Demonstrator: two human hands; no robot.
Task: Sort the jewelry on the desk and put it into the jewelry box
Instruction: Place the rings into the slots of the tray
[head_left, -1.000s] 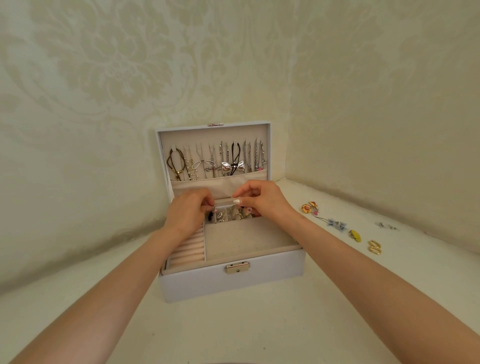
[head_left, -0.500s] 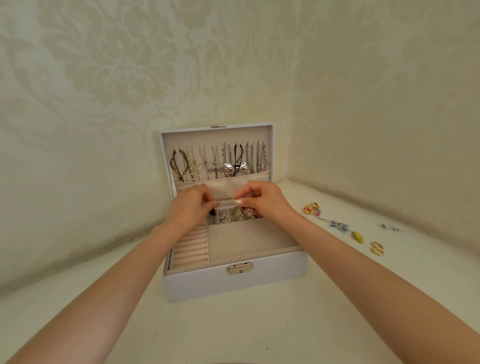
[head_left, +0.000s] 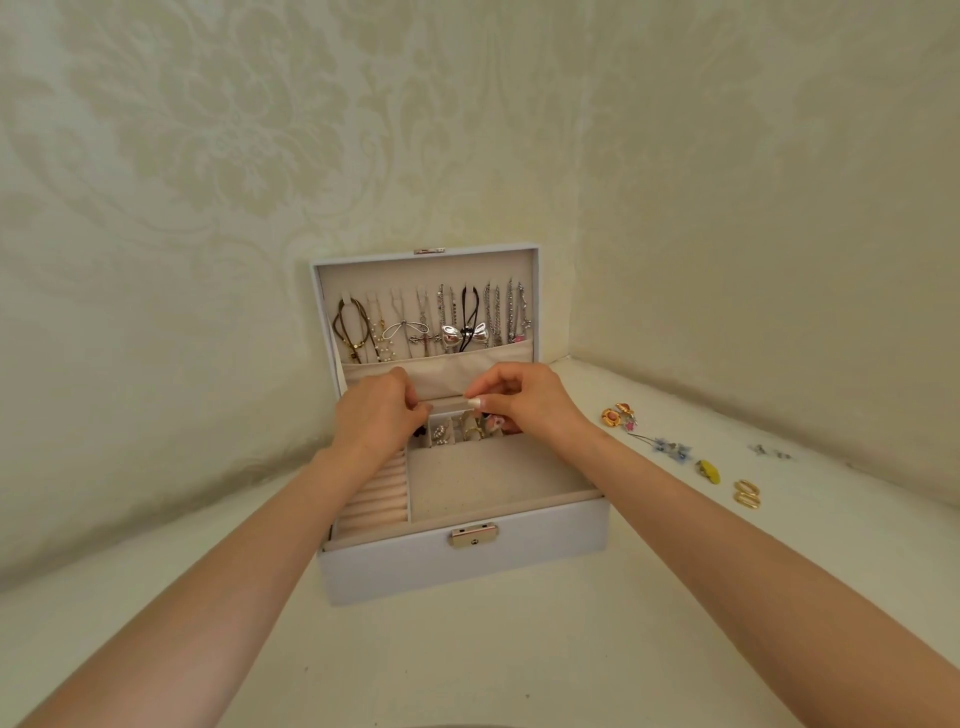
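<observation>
Our left hand (head_left: 379, 418) curls its fingertips above the small back compartments of the open jewelry box (head_left: 467, 571), and our right hand (head_left: 530, 402) pinches thumb to forefinger opposite — whether anything is held we cannot tell. We judge it best to work low over one cell, steadily; loose earrings (head_left: 613, 417) lie on the desk (head_left: 519, 665) to the right.

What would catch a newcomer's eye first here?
The open box in the middle of the desk, its raised lid hung with a row of necklaces. The left hand and right hand meet over its small back compartments, fingers curled; what they hold, if anything, is hidden. Loose earrings lie in a line on the desk right of the box.
</observation>
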